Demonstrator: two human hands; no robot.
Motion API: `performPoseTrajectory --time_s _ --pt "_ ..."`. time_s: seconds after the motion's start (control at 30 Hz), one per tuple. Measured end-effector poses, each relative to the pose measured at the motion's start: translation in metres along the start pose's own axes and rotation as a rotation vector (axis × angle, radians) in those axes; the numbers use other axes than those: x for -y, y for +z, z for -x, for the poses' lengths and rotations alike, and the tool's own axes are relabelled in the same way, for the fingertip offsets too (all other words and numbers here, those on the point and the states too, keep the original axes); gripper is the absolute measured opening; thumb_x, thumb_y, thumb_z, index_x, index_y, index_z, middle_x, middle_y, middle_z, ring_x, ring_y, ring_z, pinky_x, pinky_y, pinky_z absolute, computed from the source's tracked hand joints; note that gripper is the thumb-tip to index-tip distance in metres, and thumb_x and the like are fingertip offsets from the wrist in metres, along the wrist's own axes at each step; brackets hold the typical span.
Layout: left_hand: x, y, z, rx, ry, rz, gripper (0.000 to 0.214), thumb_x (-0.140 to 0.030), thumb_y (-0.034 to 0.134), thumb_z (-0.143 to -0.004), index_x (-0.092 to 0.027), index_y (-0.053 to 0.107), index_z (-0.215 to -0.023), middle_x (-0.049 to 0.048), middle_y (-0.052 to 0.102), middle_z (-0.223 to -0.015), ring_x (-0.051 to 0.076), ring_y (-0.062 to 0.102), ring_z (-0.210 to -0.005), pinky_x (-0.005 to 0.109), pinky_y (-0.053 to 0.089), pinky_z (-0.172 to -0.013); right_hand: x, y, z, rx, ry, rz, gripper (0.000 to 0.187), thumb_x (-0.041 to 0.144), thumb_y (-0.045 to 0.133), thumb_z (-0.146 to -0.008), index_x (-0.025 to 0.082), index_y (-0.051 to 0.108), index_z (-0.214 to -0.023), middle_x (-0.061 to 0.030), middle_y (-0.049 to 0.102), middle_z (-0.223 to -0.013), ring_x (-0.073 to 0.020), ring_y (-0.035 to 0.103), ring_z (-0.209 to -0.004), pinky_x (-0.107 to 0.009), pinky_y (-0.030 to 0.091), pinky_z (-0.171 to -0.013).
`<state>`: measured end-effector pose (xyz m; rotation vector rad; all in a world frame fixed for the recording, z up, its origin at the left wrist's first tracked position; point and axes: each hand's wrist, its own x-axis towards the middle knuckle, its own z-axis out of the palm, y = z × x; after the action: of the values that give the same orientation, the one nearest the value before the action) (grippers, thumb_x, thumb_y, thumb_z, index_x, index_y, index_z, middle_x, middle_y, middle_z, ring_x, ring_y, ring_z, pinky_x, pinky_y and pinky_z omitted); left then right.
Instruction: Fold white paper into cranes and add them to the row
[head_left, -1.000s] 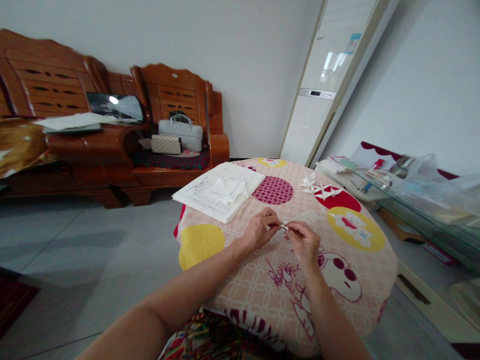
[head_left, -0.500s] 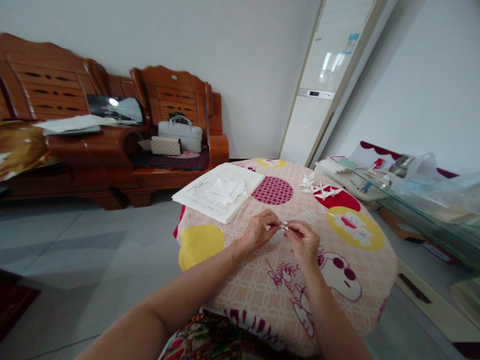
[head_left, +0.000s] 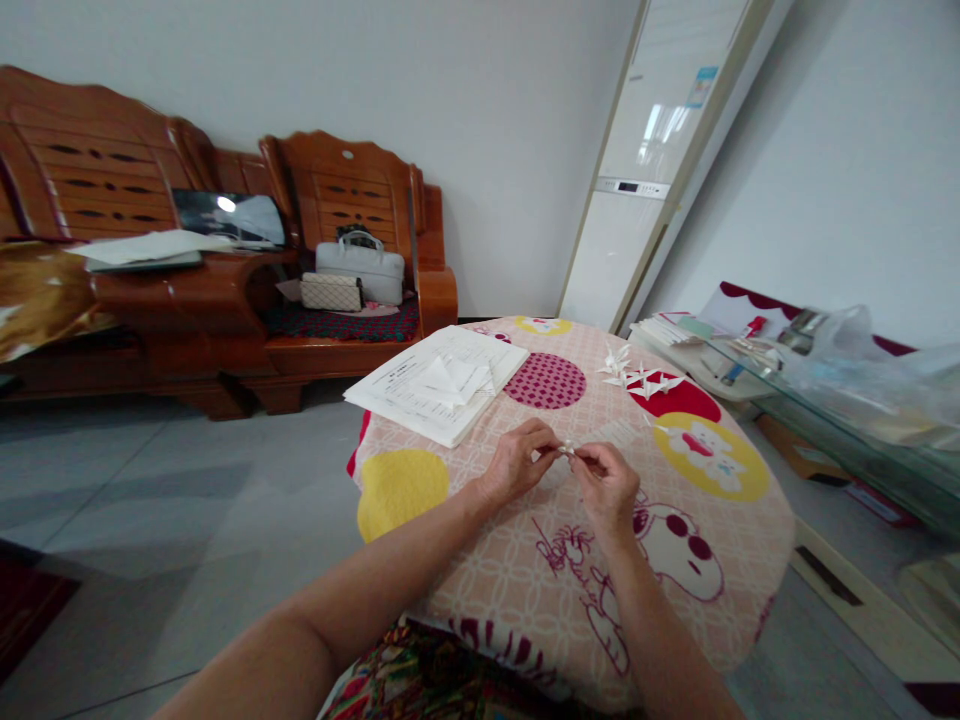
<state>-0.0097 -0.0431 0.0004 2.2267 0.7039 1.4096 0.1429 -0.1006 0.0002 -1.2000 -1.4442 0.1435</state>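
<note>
Above the middle of the round cloth-covered table (head_left: pixel 480 540), my left hand (head_left: pixel 523 458) and my right hand (head_left: pixel 607 482) meet fingertip to fingertip. Both pinch a small folded white paper (head_left: pixel 566 450), mostly hidden by the fingers, so its exact shape is unclear. Several white paper cranes (head_left: pixel 645 380) stand at the far right of the table. To the left lies a stack of printed sheets (head_left: pixel 405 400), with loose white paper pieces (head_left: pixel 454 378) on top of it.
A glass-topped stand (head_left: pixel 825 405) with a plastic bag (head_left: pixel 840 350) and papers is close on the right. Beyond the table to the left is a wooden chair (head_left: pixel 337 180) holding a grey handbag (head_left: pixel 360 270). A tall white air conditioner (head_left: pixel 622 230) stands behind.
The fingers of my right hand have shifted very slightly around the small folded paper. All else looks the same.
</note>
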Motion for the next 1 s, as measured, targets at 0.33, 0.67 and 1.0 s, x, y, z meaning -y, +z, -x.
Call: performPoseTrajectory --time_s 0.33,0.67,1.0 --pt "-0.0022 -0.0016 0.0009 0.016 0.035 -0.066 0.009 -0.014 0.061 -0.084 -0.015 0.07 -0.083 0.0041 0.067 -0.077 0.012 0.061 -0.072 0.021 0.045 -0.064 0.0002 0.0023 0.0009 0.047 -0.082 0.032 0.009 0.024 0.06 -0.085 0.018 0.064 -0.08 -0.0029 0.063 -0.076 -0.0155 0.061 -0.067 -0.026 0.051 -0.06" --pt "0.0005 -0.0002 -0.0003 0.012 -0.067 -0.038 0.005 -0.014 0.066 -0.081 -0.015 0.071 -0.08 0.0037 0.07 -0.075 0.013 0.063 -0.069 0.022 0.045 -0.064 -0.0064 0.0006 0.0018 0.066 -0.055 -0.019 0.012 0.024 0.06 -0.086 0.019 0.064 -0.076 -0.0025 0.062 -0.076 -0.0158 0.06 -0.068 -0.027 0.049 -0.061" --pt "0.0002 0.0003 -0.0003 -0.014 -0.138 0.025 0.005 -0.015 0.066 -0.079 -0.015 0.07 -0.076 0.0031 0.07 -0.072 0.012 0.062 -0.066 0.021 0.046 -0.062 -0.0077 0.0005 0.0029 0.063 -0.027 -0.067 0.011 0.024 0.061 -0.085 0.019 0.065 -0.076 -0.0029 0.063 -0.077 -0.0164 0.061 -0.069 -0.028 0.051 -0.061"
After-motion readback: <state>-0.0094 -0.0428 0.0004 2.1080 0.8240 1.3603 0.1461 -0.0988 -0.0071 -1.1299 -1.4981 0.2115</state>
